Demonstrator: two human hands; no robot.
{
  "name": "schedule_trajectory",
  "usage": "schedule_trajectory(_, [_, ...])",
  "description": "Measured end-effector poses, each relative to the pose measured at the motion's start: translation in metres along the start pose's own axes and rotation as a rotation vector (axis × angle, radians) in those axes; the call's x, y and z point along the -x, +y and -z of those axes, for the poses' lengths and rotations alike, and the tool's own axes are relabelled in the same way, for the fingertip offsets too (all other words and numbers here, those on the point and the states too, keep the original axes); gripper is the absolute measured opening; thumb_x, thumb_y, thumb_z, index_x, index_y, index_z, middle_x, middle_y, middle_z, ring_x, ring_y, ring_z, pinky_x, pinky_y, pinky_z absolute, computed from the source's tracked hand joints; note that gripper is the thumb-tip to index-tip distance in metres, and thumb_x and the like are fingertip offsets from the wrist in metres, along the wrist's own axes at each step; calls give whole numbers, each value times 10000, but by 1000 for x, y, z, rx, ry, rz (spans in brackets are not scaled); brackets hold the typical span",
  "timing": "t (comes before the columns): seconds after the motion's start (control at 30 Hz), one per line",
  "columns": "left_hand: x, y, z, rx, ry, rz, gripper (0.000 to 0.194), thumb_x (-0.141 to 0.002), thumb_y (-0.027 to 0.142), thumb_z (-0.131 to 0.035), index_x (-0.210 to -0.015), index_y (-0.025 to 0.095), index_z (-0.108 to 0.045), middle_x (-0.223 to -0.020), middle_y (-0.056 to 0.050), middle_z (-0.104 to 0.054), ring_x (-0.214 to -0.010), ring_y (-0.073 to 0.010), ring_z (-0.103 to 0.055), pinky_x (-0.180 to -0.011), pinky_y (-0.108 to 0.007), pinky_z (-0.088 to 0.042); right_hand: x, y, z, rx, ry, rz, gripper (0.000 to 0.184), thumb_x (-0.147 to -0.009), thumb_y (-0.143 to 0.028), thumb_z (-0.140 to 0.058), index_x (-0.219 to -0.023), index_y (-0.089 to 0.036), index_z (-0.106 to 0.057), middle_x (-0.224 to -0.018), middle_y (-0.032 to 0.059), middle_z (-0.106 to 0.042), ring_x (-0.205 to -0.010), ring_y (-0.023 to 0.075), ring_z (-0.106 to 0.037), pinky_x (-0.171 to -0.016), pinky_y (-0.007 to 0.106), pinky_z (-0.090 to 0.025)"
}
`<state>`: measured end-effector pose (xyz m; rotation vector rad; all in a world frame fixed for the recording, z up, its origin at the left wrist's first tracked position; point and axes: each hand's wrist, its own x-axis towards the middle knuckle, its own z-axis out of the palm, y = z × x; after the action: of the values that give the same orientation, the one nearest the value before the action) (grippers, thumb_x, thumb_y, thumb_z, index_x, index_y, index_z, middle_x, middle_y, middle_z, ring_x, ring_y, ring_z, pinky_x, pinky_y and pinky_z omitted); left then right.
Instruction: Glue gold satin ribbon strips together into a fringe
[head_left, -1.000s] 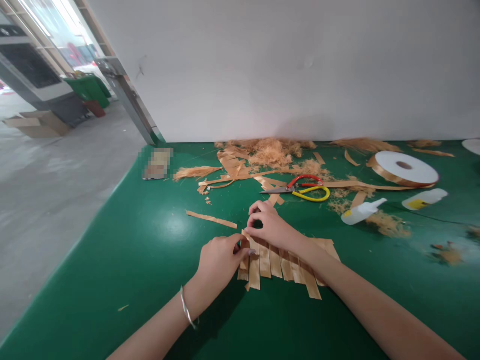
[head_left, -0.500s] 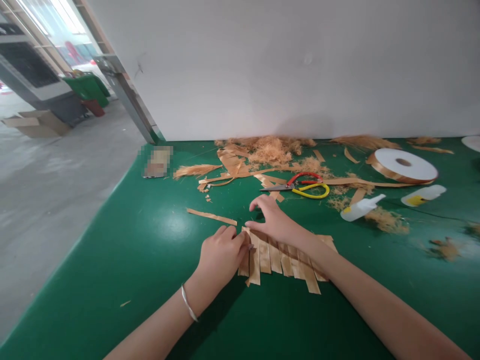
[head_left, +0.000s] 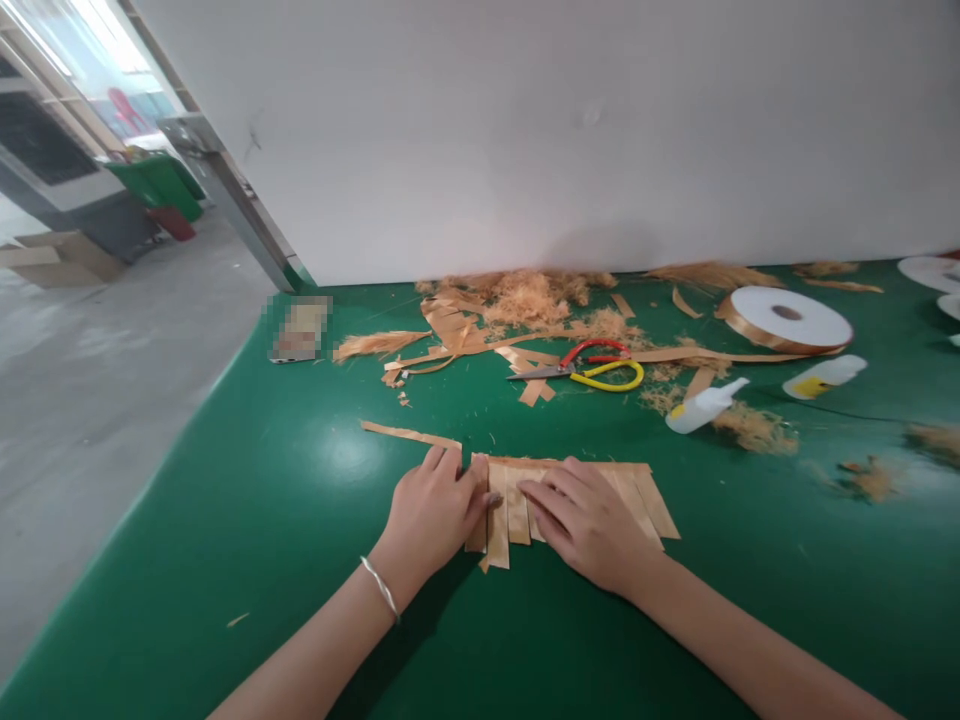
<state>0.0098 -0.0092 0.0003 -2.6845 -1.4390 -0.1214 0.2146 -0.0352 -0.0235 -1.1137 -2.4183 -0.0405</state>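
Note:
A row of tan ribbon strips (head_left: pixel 498 530) lies side by side on the green tabletop, joined along a band at their upper edge. My left hand (head_left: pixel 435 505) is at the row's left end, its fingers curled and its thumb on the first strips, closed on the end strip. Across the middle of the row my right hand (head_left: pixel 589 515) rests palm down, fingers stretched over the strips and hiding part of them. Beyond my left fingers lies a loose narrow ribbon piece (head_left: pixel 409 434).
Scissors (head_left: pixel 574 370) with red and yellow handles lie beyond the strips. To the right are a ribbon roll (head_left: pixel 786 318) and two white glue bottles (head_left: pixel 705 406) (head_left: pixel 825 377). Frayed fibres (head_left: pixel 529 300) line the wall (head_left: pixel 480 140). A blurred phone-like object (head_left: pixel 302 330) sits at far left.
My right hand has come down from above the row's upper left edge onto the middle strips and flattened. The left hand stays at the left end. The view has shifted slightly.

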Motion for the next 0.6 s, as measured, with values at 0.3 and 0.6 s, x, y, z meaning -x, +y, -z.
schedule_trajectory(0.3, [-1,-2,-2,-27,6,-25,346,-865,378,-505,-1147,195,-589,-845,-76,-551,-842,-228,-538,-558,-287,-482,-1,5,-8,69,-48,6,328,-908,-205,-400,-1140,-96,-606,-857,109,-625,-809,207,-510,-727,370,-411])
schedule_trajectory(0.6, [-2,-4,-1,-72,41,-65,329,-869,368,-499,-1137,196,-585,-831,-70,-565,-815,-213,-543,-529,-265,-463,-1,7,-7,66,-91,-4,343,-908,-217,-398,-1159,-81,-589,-877,116,-627,-821,208,-512,-719,368,-417])
